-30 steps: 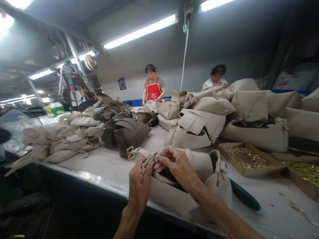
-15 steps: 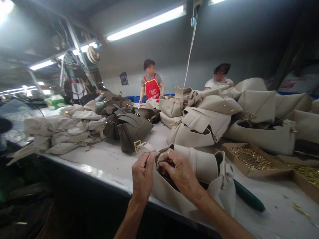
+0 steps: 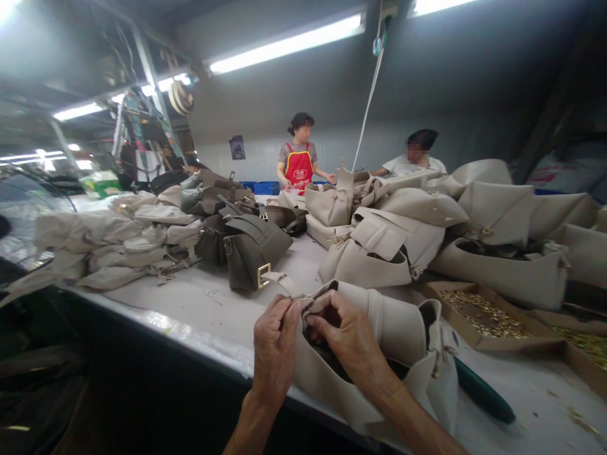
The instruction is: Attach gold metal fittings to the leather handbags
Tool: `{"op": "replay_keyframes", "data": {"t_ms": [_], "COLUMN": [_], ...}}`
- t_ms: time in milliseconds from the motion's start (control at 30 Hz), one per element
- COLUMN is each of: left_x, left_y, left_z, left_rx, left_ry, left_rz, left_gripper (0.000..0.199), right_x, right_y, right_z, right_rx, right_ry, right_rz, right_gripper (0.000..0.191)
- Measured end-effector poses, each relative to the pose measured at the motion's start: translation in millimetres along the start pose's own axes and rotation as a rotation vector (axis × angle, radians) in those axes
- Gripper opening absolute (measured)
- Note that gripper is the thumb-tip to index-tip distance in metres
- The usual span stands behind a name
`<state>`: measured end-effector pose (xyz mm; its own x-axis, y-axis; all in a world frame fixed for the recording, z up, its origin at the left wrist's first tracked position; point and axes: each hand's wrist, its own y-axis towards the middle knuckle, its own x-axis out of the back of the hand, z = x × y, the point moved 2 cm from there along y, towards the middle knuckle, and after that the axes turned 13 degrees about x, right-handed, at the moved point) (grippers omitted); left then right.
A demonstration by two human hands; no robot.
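A beige bag (image 3: pixel 403 322) lies at the table's front edge with its opening facing up. My left hand (image 3: pixel 277 338) pinches the bag's left rim, by the base of a strap with a square gold buckle (image 3: pixel 263 276). Beside it, my right hand (image 3: pixel 348 338) has thumb and fingers closed on the same rim from the inside; any small part between the fingertips is hidden. Under the bag's right end a dark green tool handle (image 3: pixel 484 392) sticks out onto the table.
Dark grey bags (image 3: pixel 256 246) stand behind my hands, and beige pieces (image 3: pixel 137 240) are piled at left. More beige bags (image 3: pixel 497 265) fill the right. A cardboard tray (image 3: pixel 484 316) holds small gold fittings. Two people are across the table, one in a red apron (image 3: pixel 300 170).
The view has shifted slightly. Both hands keep their hold on the bag rim, with the fingers barely moved. The person in the red apron has stretched an arm toward the bags.
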<state>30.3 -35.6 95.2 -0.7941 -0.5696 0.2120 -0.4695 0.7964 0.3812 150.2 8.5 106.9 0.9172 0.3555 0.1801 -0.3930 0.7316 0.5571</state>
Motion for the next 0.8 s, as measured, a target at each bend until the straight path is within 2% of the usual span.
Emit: {"op": "replay_keyframes", "data": {"t_ms": [133,233,333,533,800], "left_x": [0.1,0.4,0.5,-1.4,0.7], "left_y": [-0.4,-1.1,-1.4,0.4,1.8], "left_z": [1.4,1.0,0.7,2.2,3.8], "left_rx": [-0.026,-0.029,-0.023,-0.055,-0.051], "left_ry": [-0.016,-0.02,-0.025,-0.019,-0.017], "left_rz": [0.013,0.029,0.036,0.032,0.014], "left_gripper": [0.028,0.027,0.027,0.026,0.024], "right_x": [-1.2,-2.8,-4.9,-5.3,-4.2], "right_y": [-0.1,-0.4,-1.1,-2.1,-1.9], "right_z": [-0.4,0.8,1.9,-0.5,0.2], "right_rx": [-0.076,-0.089,-0.099,-0.135,-0.144], "right_ry": [0.113,0.167,0.183,0.201,0.213], "right_rz": [0.004,-0.046,-0.085,-0.081,-0.071], "right_gripper": [0.01,0.011,0.011,0.018,0.012]}}
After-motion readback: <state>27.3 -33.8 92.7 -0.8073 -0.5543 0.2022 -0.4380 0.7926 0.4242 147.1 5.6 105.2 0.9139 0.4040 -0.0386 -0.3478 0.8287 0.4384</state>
